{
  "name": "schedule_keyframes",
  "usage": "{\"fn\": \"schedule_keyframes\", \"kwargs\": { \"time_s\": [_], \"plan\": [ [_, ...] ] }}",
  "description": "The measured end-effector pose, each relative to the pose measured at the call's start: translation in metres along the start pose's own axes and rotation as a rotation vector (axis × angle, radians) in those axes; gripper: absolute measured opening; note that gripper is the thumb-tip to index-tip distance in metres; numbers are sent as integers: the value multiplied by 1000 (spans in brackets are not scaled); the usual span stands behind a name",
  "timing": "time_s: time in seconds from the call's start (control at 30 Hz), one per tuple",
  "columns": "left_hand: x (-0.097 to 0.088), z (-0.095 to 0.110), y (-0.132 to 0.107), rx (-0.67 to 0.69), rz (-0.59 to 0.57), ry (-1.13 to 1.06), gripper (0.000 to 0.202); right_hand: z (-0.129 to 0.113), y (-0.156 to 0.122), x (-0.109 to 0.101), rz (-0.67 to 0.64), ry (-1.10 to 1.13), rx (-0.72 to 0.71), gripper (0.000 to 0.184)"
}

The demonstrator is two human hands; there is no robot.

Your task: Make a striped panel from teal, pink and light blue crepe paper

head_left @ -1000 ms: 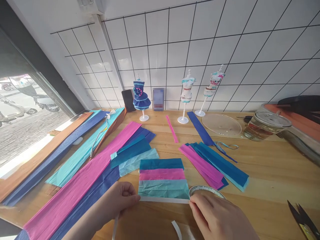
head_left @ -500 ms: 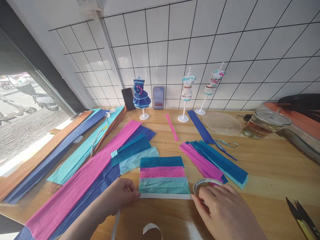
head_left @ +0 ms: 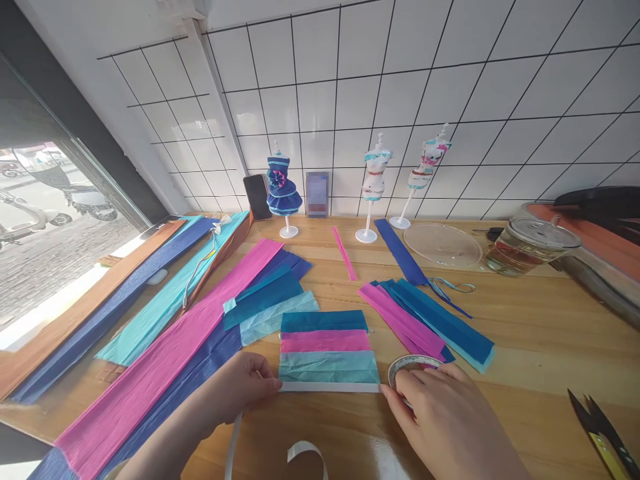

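The left hand (head_left: 244, 384) pinches one end of the tape (head_left: 330, 387), the right hand (head_left: 443, 417) the other by the roll (head_left: 400, 365), so it lies taut along the paper's (head_left: 325, 343) lower edge.

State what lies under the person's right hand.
A tape roll, with only its far rim showing past the fingers; the right hand covers the rest. Its fingertips meet the right end of the white tape strip. Anything else beneath is hidden.
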State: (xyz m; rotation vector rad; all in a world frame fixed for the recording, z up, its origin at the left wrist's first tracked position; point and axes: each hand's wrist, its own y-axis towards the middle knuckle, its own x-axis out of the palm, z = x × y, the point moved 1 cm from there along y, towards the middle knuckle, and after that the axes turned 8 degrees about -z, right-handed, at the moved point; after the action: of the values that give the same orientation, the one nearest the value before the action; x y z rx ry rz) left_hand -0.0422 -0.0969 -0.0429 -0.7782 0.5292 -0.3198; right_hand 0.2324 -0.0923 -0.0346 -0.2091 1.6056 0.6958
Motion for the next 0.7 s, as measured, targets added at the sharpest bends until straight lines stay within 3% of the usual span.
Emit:
{"fn": "schedule_keyframes", "kwargs": {
  "time_s": [0.7],
  "plan": [
    [-4, 1, -7, -5, -6, 9, 21, -3, 2, -1, 12, -30, -11, 50]
  ]
}}
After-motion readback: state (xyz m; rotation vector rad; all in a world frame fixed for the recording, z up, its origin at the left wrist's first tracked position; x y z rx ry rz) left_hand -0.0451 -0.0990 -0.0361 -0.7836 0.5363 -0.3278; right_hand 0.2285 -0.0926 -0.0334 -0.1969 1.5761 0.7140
